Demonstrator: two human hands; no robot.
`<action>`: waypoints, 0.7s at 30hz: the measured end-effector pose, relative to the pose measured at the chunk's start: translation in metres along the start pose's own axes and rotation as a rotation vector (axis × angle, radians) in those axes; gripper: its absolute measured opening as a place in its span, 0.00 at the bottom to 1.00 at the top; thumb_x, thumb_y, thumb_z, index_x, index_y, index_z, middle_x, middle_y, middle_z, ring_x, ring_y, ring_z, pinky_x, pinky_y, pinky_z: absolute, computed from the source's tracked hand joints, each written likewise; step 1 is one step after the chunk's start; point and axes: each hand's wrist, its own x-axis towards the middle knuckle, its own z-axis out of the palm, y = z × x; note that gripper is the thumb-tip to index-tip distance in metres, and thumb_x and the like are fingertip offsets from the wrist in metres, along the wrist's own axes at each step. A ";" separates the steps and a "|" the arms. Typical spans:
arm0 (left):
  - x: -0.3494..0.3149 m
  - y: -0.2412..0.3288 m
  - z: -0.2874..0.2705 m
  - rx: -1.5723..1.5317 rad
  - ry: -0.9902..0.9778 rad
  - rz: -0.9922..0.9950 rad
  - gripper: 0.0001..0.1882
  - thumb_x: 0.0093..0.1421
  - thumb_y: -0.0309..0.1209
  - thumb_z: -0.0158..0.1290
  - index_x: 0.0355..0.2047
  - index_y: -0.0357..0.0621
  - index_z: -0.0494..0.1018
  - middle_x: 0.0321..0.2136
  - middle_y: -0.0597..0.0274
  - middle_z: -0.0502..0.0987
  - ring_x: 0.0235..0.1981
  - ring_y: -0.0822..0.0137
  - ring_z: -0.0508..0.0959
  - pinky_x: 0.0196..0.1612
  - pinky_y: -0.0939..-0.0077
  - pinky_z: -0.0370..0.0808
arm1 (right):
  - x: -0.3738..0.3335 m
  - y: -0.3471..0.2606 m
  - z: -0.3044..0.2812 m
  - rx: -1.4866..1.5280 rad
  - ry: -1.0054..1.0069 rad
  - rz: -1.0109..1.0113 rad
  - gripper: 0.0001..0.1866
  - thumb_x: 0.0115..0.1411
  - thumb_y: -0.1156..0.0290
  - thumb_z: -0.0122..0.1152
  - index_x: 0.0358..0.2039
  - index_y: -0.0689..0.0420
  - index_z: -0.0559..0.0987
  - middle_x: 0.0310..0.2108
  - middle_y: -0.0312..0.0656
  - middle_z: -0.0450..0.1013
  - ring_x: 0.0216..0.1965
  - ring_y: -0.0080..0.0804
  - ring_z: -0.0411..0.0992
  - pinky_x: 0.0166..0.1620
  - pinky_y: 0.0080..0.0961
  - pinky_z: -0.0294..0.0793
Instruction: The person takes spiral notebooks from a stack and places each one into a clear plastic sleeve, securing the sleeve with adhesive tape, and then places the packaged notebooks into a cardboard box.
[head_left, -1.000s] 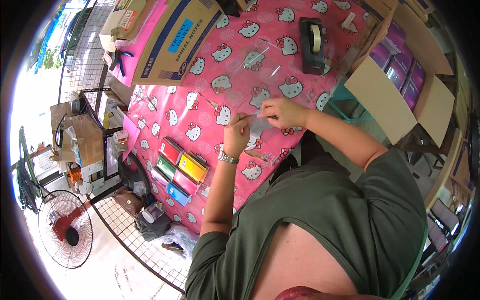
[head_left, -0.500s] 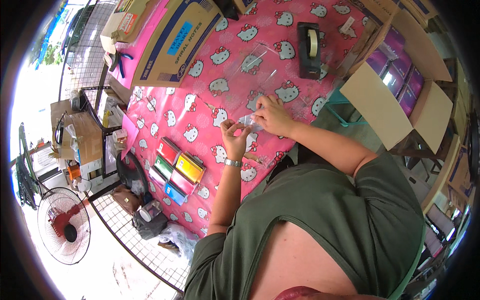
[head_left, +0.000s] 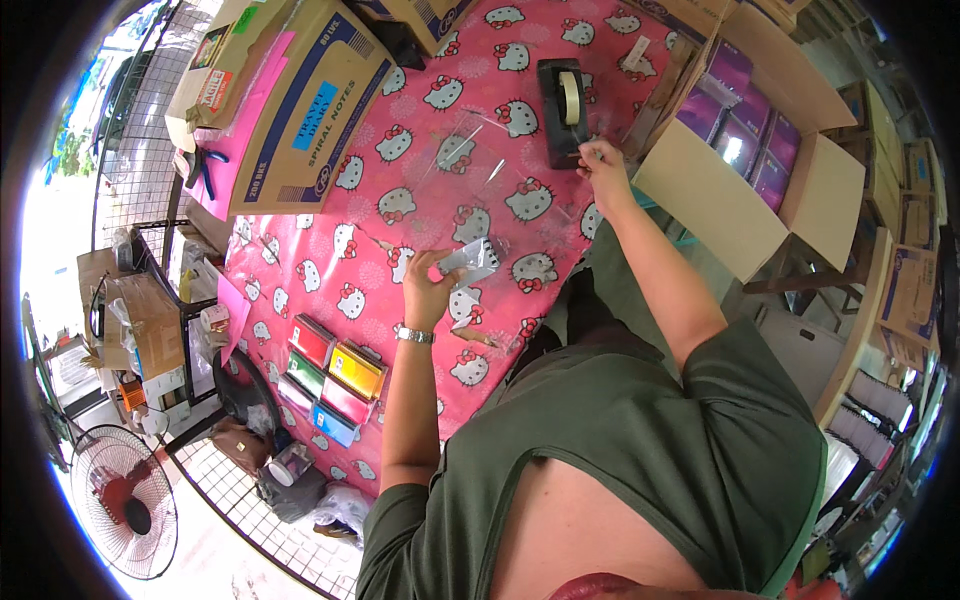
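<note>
My left hand (head_left: pixel 428 284) pinches a small clear plastic sleeve (head_left: pixel 474 262) above the pink patterned table cover. Something pale with a dark row of rings along one edge shows inside the sleeve. Off to the right, my right hand (head_left: pixel 606 172) is at the near end of a black tape dispenser (head_left: pixel 552 112), which holds a pale roll of tape (head_left: pixel 570 98). Its thumb and fingers are pressed together; whatever lies between them is too small to make out. Left of my left forearm lie several small spiral notebooks (head_left: pixel 335 375) in red, yellow, green and blue.
Clear plastic sheets (head_left: pixel 470 150) lie mid-table. A large cardboard carton (head_left: pixel 318 110) stands at the far left, with blue-handled pliers (head_left: pixel 209 175) beside it. To the right, an open carton (head_left: pixel 700 205) holds purple packs (head_left: pixel 742 135). A fan (head_left: pixel 122 505) stands at the lower left.
My right hand has left the sleeve and moved right and away to the tape dispenser. My left hand keeps the sleeve. The whole view has shifted a little.
</note>
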 end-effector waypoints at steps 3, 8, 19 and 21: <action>-0.010 -0.025 0.007 -0.260 -0.010 0.000 0.20 0.47 0.25 0.63 0.43 0.37 0.75 0.40 0.59 0.75 0.42 0.65 0.74 0.45 0.73 0.71 | -0.040 0.030 -0.006 0.275 -0.052 0.133 0.05 0.63 0.75 0.52 0.28 0.56 0.72 0.26 0.32 0.66 0.24 0.20 0.62 0.25 0.18 0.65; 0.006 -0.006 0.015 -0.650 -0.114 -0.115 0.13 0.55 0.22 0.57 0.42 0.36 0.75 0.36 0.67 0.75 0.37 0.76 0.73 0.40 0.82 0.72 | 0.006 0.068 0.000 0.494 -0.692 0.719 0.04 0.62 0.78 0.50 0.29 0.55 0.71 0.24 0.32 0.65 0.20 0.20 0.60 0.21 0.17 0.59; 0.000 -0.023 0.015 -0.733 -0.178 -0.183 0.14 0.56 0.20 0.55 0.45 0.38 0.73 0.33 0.68 0.73 0.32 0.79 0.70 0.34 0.82 0.69 | -0.024 0.009 0.207 -1.600 -1.733 -0.282 0.27 0.44 0.43 0.70 0.18 0.55 0.72 0.16 0.32 0.64 0.23 0.28 0.66 0.24 0.31 0.62; -0.005 -0.016 0.020 -0.840 -0.072 -0.165 0.16 0.56 0.21 0.55 0.46 0.41 0.73 0.39 0.63 0.74 0.37 0.73 0.73 0.39 0.79 0.71 | -0.012 0.023 0.198 -1.615 -1.686 0.127 0.27 0.47 0.41 0.67 0.19 0.54 0.73 0.15 0.32 0.63 0.22 0.27 0.65 0.24 0.29 0.62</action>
